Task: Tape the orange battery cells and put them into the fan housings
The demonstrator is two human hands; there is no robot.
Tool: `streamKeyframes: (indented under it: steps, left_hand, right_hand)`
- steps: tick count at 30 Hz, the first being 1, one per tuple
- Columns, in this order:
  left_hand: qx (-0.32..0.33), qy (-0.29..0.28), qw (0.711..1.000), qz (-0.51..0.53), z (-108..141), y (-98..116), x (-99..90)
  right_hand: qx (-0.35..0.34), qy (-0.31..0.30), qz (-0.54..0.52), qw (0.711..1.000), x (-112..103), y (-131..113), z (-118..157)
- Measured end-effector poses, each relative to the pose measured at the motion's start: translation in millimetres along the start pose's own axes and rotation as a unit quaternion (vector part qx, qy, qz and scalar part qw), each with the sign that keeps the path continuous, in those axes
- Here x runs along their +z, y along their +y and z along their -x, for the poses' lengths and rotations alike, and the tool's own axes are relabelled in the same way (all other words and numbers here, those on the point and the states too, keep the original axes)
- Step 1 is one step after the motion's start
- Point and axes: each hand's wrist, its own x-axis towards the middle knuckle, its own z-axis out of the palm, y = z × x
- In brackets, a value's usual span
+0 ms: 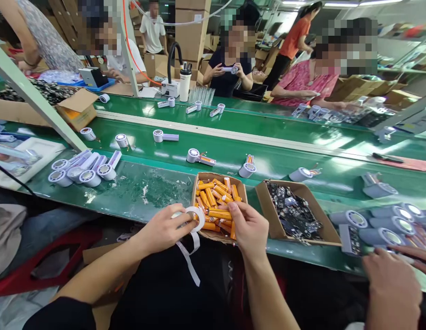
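Head view, tape near box rim, gap rightward

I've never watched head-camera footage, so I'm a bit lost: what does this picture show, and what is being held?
There is no machine arm here: a camera on a person's head looks forward and down at their own bare hands. The left hand holds a roll of white tape, its loose end hanging down. The right hand holds an orange battery cell over a cardboard box of similar cells. To the right, a second box holds dark circuit boards. Pale round-headed housings lie on the green surface. The hand at lower right is another person's.
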Motion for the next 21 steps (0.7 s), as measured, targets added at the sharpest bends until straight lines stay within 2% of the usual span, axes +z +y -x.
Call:
streamKeyframes:
  steps: [2, 4, 6, 7, 11, 14, 16, 18, 20, 21]
  left_hand:
    - [0.006, 0.007, 1.0, -0.007, -1, 4, 2.8]
    - [0.012, 0.005, 1.0, -0.017, -3, 7, 5.4]
    - [0.012, 0.004, 1.0, -0.023, -5, 11, 6.9]
    - [0.008, 0.006, 1.0, -0.025, -6, 12, 7.2]
    - [-0.01, 0.014, 0.999, -0.031, -9, 14, 5.1]
    - [0.004, 0.006, 0.999, -0.034, -9, 10, -1.2]
    - [0.022, -0.01, 0.999, -0.029, -10, 7, -6.8]
    - [0.045, -0.032, 0.998, -0.021, -13, 5, -11.1]
    - [0.064, -0.04, 0.997, -0.017, -16, 7, -11.7]
    - [0.065, -0.036, 0.997, -0.019, -18, 9, -10.2]
  right_hand:
    - [-0.018, 0.072, 0.035, 0.997, 8, 5, 9]
    - [-0.008, 0.146, 0.039, 0.988, 17, 8, 16]
    - [0.01, 0.177, 0.049, 0.983, 25, 11, 23]
    - [0.015, 0.168, 0.062, 0.984, 29, 12, 27]
    - [0.004, 0.041, 0.102, 0.994, 33, 15, 43]
    - [0.021, -0.077, 0.036, 0.996, 19, 11, 41]
    - [0.069, -0.175, -0.051, 0.981, 6, 4, 31]
    - [0.13, -0.26, -0.106, 0.951, -6, -3, 16]
    - [0.175, -0.298, -0.115, 0.931, -11, -9, 5]
    - [0.187, -0.294, -0.119, 0.93, -10, -11, 2]
